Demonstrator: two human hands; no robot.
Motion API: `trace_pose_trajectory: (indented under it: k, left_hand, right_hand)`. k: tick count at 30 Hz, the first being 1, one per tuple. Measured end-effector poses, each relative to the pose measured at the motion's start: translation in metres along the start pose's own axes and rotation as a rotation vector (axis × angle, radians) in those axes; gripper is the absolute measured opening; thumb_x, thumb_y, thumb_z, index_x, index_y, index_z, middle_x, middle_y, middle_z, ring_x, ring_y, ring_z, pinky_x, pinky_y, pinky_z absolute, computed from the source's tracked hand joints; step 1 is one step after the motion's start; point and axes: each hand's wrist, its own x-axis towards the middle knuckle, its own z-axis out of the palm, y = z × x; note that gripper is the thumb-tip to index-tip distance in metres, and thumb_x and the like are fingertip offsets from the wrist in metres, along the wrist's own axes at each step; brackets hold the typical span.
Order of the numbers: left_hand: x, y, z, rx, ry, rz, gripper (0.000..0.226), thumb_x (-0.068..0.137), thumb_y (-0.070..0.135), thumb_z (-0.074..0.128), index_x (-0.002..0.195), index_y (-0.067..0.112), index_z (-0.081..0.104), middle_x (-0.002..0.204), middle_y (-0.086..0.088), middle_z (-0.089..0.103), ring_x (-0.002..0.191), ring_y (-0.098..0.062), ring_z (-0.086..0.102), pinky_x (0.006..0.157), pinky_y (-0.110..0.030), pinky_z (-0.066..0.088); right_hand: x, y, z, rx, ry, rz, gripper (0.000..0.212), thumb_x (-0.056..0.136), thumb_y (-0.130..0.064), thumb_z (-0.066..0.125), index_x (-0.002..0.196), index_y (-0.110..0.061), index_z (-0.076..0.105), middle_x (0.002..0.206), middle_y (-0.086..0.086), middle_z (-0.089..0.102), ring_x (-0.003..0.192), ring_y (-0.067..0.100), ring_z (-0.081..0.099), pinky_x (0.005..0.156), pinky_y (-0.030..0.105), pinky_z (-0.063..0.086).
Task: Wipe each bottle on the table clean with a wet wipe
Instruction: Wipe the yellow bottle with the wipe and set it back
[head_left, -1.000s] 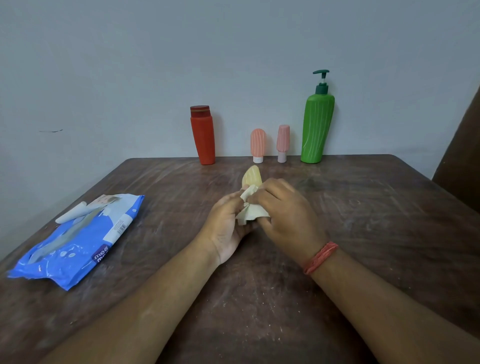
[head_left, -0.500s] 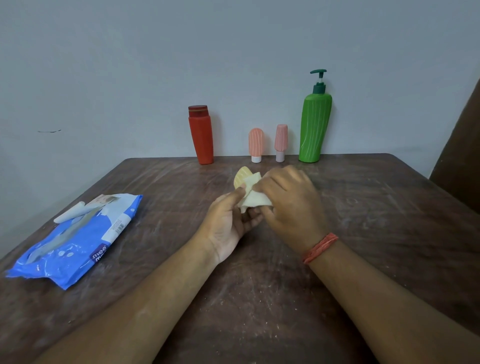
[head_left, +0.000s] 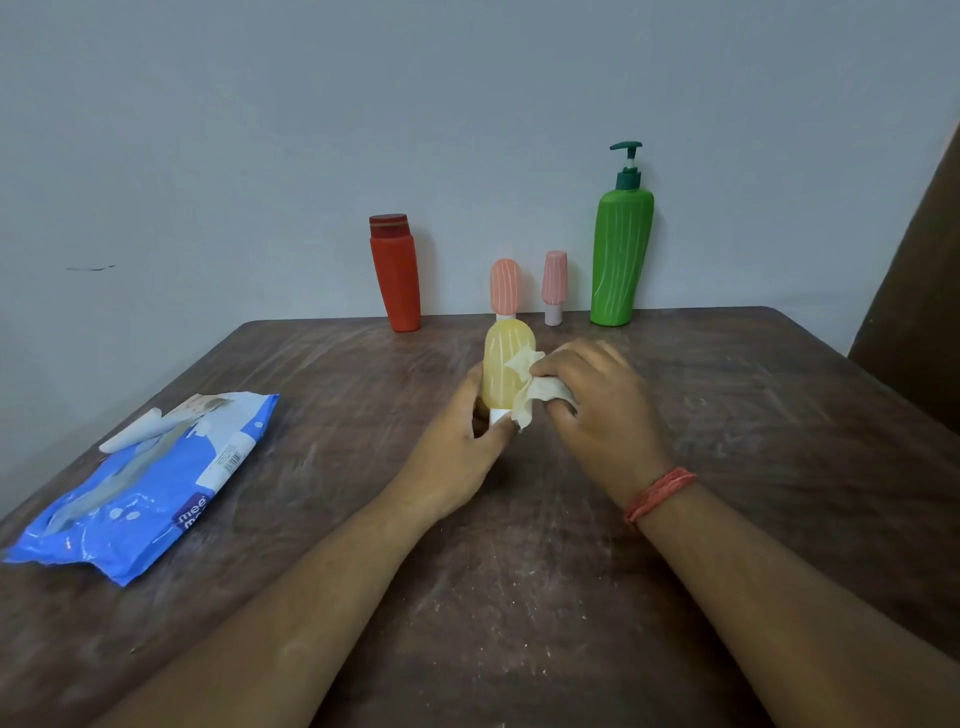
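Note:
My left hand (head_left: 462, 441) grips the white cap end of a small yellow ribbed bottle (head_left: 506, 369), which stands almost upright over the middle of the table. A crumpled white wet wipe (head_left: 535, 395) is bunched in my right hand (head_left: 597, 395) and pressed against the bottle's right side. Along the wall stand a red bottle (head_left: 396, 273), an orange ribbed bottle (head_left: 505, 286), a small pink bottle (head_left: 554, 286) and a tall green pump bottle (head_left: 622, 249).
A blue pack of wet wipes (head_left: 150, 483) lies at the table's left, its flap lifted. The dark wooden table (head_left: 519, 597) is scuffed and dusty. A brown panel (head_left: 919, 322) stands at the right edge.
The yellow bottle has come up from tilted and mostly hidden to nearly upright and well exposed. My right hand with the wipe has slid to the bottle's right side.

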Motion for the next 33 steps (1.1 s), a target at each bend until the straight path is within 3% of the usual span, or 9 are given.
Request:
trace_pose_trajectory:
  k: [5,7,11,16,18,22,26,29,33]
  left_hand:
    - [-0.001,-0.001,-0.002,-0.034,-0.047,-0.013,0.066,0.101,0.041,0.059,0.157,0.037,0.026,0.142,0.016,0.053,0.126,-0.003,0.053,0.106,-0.029,0.045]
    - [0.0,-0.003,-0.003,-0.083,-0.032,-0.036,0.065,0.1,0.04,0.061,0.156,0.036,0.029,0.144,0.017,0.054,0.129,-0.003,0.051,0.111,-0.034,0.044]
    - [0.001,-0.005,-0.003,-0.087,-0.061,-0.035,0.064,0.097,0.049,0.061,0.154,0.04,0.032,0.141,0.02,0.055,0.128,-0.002,0.052,0.113,-0.038,0.043]
    - [-0.003,-0.003,0.003,0.019,-0.161,0.044,0.052,0.097,0.048,0.058,0.143,0.052,0.035,0.125,0.028,0.058,0.119,0.003,0.055,0.107,-0.034,0.046]
    - [-0.002,-0.005,0.004,0.006,-0.161,0.056,0.05,0.098,0.045,0.058,0.143,0.05,0.037,0.125,0.025,0.06,0.119,-0.001,0.056,0.106,-0.035,0.047]
    - [0.0,-0.007,0.0,-0.096,-0.092,-0.002,0.06,0.098,0.046,0.059,0.152,0.039,0.034,0.138,0.022,0.056,0.126,0.002,0.052,0.106,-0.032,0.044]
    - [-0.003,-0.005,0.0,-0.089,-0.148,-0.011,0.058,0.098,0.049,0.057,0.151,0.045,0.033,0.138,0.027,0.055,0.127,0.007,0.05,0.104,-0.023,0.04]
    - [-0.003,-0.005,0.002,-0.045,-0.206,0.004,0.05,0.097,0.052,0.055,0.143,0.053,0.037,0.129,0.028,0.059,0.12,0.002,0.056,0.103,-0.028,0.043]
    - [-0.001,-0.006,0.0,-0.213,-0.115,-0.032,0.065,0.093,0.051,0.059,0.152,0.042,0.035,0.138,0.016,0.06,0.127,-0.01,0.056,0.114,-0.043,0.041]
  right_hand:
    - [-0.001,-0.003,0.005,0.051,-0.09,0.034,0.034,0.079,-0.005,0.066,0.111,-0.016,0.067,0.111,-0.004,0.06,0.098,0.01,0.055,0.078,0.021,0.045]
    - [-0.004,-0.007,0.01,0.075,-0.111,0.014,0.031,0.078,-0.005,0.066,0.108,-0.016,0.068,0.108,-0.004,0.06,0.093,0.011,0.057,0.075,0.023,0.047]
    - [-0.003,-0.002,0.012,0.03,-0.042,0.03,0.026,0.074,-0.008,0.069,0.098,-0.019,0.066,0.098,-0.005,0.06,0.089,0.014,0.056,0.069,0.031,0.05]
    - [0.006,0.016,0.005,0.154,0.157,0.212,0.027,0.079,-0.009,0.059,0.1,-0.023,0.067,0.102,-0.006,0.063,0.093,0.014,0.058,0.074,0.037,0.051]
    - [0.004,0.016,0.005,0.15,0.144,0.216,0.029,0.079,-0.008,0.06,0.103,-0.023,0.068,0.102,-0.006,0.062,0.093,0.014,0.058,0.074,0.036,0.052]
    - [-0.005,0.005,0.012,0.134,-0.041,0.093,0.029,0.075,-0.006,0.066,0.101,-0.02,0.067,0.1,-0.005,0.061,0.091,0.013,0.055,0.075,0.035,0.051]
    - [0.001,0.006,0.01,0.171,0.079,0.173,0.026,0.076,-0.005,0.068,0.098,-0.019,0.068,0.099,-0.005,0.063,0.089,0.013,0.058,0.073,0.034,0.052]
    - [0.005,0.009,0.005,0.272,0.185,0.283,0.026,0.079,-0.001,0.065,0.097,-0.019,0.068,0.1,-0.007,0.065,0.09,0.009,0.06,0.077,0.028,0.053]
    - [-0.006,0.0,0.01,0.331,0.01,0.269,0.023,0.079,0.0,0.067,0.092,-0.019,0.066,0.092,-0.02,0.061,0.086,-0.002,0.059,0.069,0.013,0.047]
